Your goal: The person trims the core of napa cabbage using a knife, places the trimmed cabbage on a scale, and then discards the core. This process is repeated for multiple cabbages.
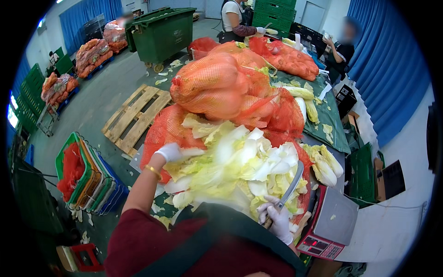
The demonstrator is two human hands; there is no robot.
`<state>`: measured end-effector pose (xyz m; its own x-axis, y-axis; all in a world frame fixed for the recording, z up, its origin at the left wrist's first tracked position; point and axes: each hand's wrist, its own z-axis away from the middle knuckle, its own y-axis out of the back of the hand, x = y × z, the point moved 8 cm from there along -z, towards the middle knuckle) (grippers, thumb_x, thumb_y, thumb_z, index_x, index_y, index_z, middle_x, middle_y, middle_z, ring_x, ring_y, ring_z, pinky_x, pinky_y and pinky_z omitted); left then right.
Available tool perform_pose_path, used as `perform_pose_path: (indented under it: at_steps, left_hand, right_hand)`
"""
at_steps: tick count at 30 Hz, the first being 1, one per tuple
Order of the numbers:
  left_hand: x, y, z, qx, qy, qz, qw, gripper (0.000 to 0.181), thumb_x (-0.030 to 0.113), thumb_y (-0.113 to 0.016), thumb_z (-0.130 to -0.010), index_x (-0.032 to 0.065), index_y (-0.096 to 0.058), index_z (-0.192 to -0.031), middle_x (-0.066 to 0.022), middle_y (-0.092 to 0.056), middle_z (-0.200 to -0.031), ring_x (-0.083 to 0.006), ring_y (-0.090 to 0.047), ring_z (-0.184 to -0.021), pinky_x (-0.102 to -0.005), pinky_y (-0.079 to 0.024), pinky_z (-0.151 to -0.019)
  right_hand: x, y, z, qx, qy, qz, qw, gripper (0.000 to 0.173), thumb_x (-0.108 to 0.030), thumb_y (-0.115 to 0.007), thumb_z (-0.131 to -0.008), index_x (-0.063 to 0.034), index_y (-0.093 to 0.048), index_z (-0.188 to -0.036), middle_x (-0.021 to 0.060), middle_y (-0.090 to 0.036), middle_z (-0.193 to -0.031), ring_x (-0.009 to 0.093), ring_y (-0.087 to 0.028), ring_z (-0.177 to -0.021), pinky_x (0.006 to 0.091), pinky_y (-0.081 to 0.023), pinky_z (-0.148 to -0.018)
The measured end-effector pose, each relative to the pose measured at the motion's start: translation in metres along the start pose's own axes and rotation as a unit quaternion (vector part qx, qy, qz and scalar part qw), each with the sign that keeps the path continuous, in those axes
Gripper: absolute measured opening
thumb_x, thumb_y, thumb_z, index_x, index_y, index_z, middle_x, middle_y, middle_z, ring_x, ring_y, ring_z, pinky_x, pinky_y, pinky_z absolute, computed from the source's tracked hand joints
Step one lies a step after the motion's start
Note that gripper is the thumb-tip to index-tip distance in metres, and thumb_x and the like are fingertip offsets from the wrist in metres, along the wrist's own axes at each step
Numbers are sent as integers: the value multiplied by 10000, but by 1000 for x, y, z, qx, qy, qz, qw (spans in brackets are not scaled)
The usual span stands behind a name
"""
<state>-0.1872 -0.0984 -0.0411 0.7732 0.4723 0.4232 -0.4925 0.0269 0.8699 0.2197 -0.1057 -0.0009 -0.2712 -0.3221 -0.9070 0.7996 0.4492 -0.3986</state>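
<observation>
My gloved right hand [276,218] is closed around the handle of a curved knife [291,185], whose blade points up over a heap of loose napa cabbage leaves [238,155]. At the heap's left side, my gloved left hand [169,152] touches or holds the edge of red mesh netting [157,135]; its fingertips are hard to make out beside a pale leaf. Behind the leaves lie full orange-red mesh sacks [211,86] of cabbages. A trimmed napa cabbage [323,164] rests to the right of the heap.
A red scale [328,221] stands at my right. Stacked baskets [86,176], a wooden pallet [138,114] and a green wheeled bin [164,38] are on the left. Two co-workers stand beyond the table: one person [235,20] with a knife, another person [341,52] at the right.
</observation>
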Motion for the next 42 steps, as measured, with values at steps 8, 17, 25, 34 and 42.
perform_pose_path:
  at_steps: [8,17,25,34,42]
  left_hand:
    - [11,75,-71,266,-108,92,954,238,206,-560,-779,-31,-586,-776,-271,-582,-823,-431,-550,-778,-480,-447,-698]
    - [-132,-36,-90,143,-4,-86,986,392,411,-528,-794,58,-675,-876,-240,-627,-861,-383,-613,-823,-455,-483,-748]
    - [-77,-9,-32,137,-76,99,983,365,358,-552,-778,8,-645,-737,-226,-611,-705,-380,-602,-684,-467,-469,-663]
    - [-136,-47,-50,135,-8,-83,987,244,183,-476,-829,61,-683,-784,-174,-653,-778,-298,-655,-710,-460,-520,-643]
    - [-147,-45,-35,237,31,-34,970,189,129,-504,-811,87,-670,-731,-119,-650,-702,-278,-652,-641,-394,-526,-566]
  right_hand:
    - [4,-34,-4,59,44,58,996,429,-220,-601,-852,44,-445,-1152,138,-598,-828,146,-529,-550,279,-484,-488]
    - [47,-66,-44,69,-26,66,995,384,-131,-547,-869,58,-434,-1184,155,-624,-869,142,-549,-567,270,-481,-509]
    - [68,-83,-83,46,-76,126,988,370,-93,-528,-863,72,-435,-1180,152,-629,-891,147,-554,-586,256,-475,-554]
    - [76,-75,-90,100,-85,83,988,250,-129,-580,-843,-6,-570,-1060,25,-603,-778,101,-526,-590,227,-423,-512]
    - [88,-75,-101,134,-123,51,982,209,-129,-563,-849,-19,-569,-1026,27,-571,-708,115,-509,-547,235,-414,-467]
